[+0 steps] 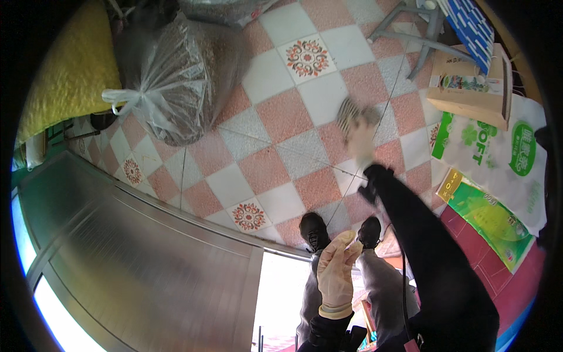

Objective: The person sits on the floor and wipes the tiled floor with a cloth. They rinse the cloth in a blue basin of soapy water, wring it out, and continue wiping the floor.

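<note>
My left hand [336, 273], in a pale thin glove, is low in the view in front of my legs. Its fingers bend towards the thumb; I cannot tell whether anything small is between the tips. My right hand [361, 138], gloved too and blurred, reaches out over the tiled floor [288, 156]. A grey-and-cream striped thing [348, 114], apparently a cloth, is in its fingers. The blur hides the exact grip and whether the cloth touches the tiles.
Tied clear plastic bags [180, 83] and a yellow sack [74, 75] are at upper left. A metal door panel [167, 264] fills the lower left. On the right are a folding stool [422, 39], a cardboard box [466, 99] and tissue packs [484, 220]. My shoes [314, 231] are at the threshold.
</note>
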Available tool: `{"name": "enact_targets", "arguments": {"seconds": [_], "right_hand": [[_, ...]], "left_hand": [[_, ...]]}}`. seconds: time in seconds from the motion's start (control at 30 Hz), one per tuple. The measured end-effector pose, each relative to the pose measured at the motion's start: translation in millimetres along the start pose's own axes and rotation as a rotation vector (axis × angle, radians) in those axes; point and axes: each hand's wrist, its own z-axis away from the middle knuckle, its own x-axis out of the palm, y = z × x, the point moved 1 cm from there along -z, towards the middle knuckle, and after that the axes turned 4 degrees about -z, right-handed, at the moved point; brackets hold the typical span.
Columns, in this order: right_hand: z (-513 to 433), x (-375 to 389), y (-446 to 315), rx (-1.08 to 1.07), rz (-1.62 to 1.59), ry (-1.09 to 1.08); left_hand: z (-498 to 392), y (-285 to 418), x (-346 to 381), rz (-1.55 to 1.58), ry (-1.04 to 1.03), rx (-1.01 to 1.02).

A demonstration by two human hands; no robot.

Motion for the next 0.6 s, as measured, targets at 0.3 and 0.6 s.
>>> {"name": "enact_targets", "arguments": {"seconds": [0.3,0.6], "right_hand": [[186,-16,-45,0.65,-1.284,-0.793],[222,-202,96,0.209,-0.488,-0.851]], "left_hand": [[-23,-34,-31,0.061,-0.002,0.069],[43,-61,-68,-0.159,0.066,-0.087]]}}
